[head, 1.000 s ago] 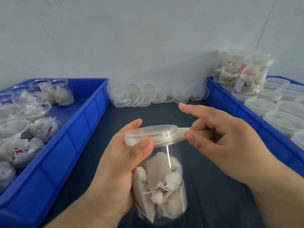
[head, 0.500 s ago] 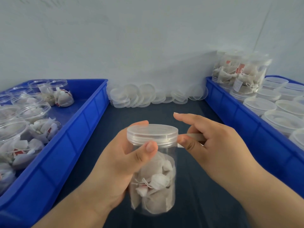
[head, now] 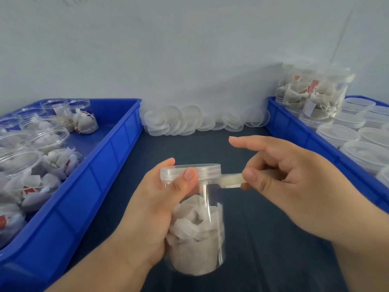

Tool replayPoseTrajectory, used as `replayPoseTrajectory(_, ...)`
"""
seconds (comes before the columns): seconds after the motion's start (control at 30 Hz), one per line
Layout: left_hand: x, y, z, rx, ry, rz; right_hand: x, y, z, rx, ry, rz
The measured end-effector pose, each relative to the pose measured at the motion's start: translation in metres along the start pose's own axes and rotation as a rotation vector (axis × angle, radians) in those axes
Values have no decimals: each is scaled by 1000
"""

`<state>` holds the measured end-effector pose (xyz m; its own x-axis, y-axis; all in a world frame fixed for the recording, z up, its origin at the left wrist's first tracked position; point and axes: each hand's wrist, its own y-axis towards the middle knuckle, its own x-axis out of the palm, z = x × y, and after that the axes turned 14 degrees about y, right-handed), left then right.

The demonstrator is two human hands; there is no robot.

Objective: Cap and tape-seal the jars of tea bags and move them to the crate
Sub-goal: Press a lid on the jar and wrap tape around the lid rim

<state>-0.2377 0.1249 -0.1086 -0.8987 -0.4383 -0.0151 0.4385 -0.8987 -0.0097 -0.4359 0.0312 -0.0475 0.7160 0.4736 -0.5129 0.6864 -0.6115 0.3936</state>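
**Tape [head: 231,180] strung off the lid, jar held up in mid-air**

Closest to me, my left hand [head: 151,207] is wrapped around the jar [head: 195,228]. The fingers curl round its clear wall and the thumb [head: 189,174] presses the rim of the lid [head: 190,171]. The jar is lifted off the dark table [head: 263,239], near the middle, with tea bags piled in its lower half.

Just right of the lid, my right hand [head: 294,186] pinches the strip of tape between thumb and curled fingers, with the index finger sticking out straight above it. The strip runs taut from the lid's edge to that pinch. I'd call this mid-seal, with the wrap not closed yet.

What worries me is the angle. If the strip tilts, it will ride up onto the lid or drop onto bare wall and miss the seam. If it goes slack, it could fold and stick to itself. The jar is smooth, and a hard pull could twist it in my left grip.

Further out, the left crate [head: 101,171] holds open jars [head: 21,165] of tea bags. The right crate [head: 294,131] holds capped jars [head: 347,135], so I judge that's where this one goes. At the far end, loose lids [head: 189,121] lean along the wall.
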Motion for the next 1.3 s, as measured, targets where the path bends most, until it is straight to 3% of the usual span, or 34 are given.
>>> replayPoseTrajectory(0.27, 2, -5, 4, -7, -137, -189, 18, 3, 11, -119, -88, 159)
replayPoseTrajectory(0.57, 0, -5, 4, -10, -107, -201, 21, 8, 17, -1, -144, 97)
replayPoseTrajectory(0.9, 6, -1, 5, 171, 239, 37, 33, -2, 10, -32, -330, 145)
replayPoseTrajectory(1.13, 3, -1, 4, 64, 83, 45, 0, 5, 2, 143, 13, -84)
replayPoseTrajectory(1.3, 3, -2, 4, 24, -26, 9, 3, 2, 3, 75, 46, -3)
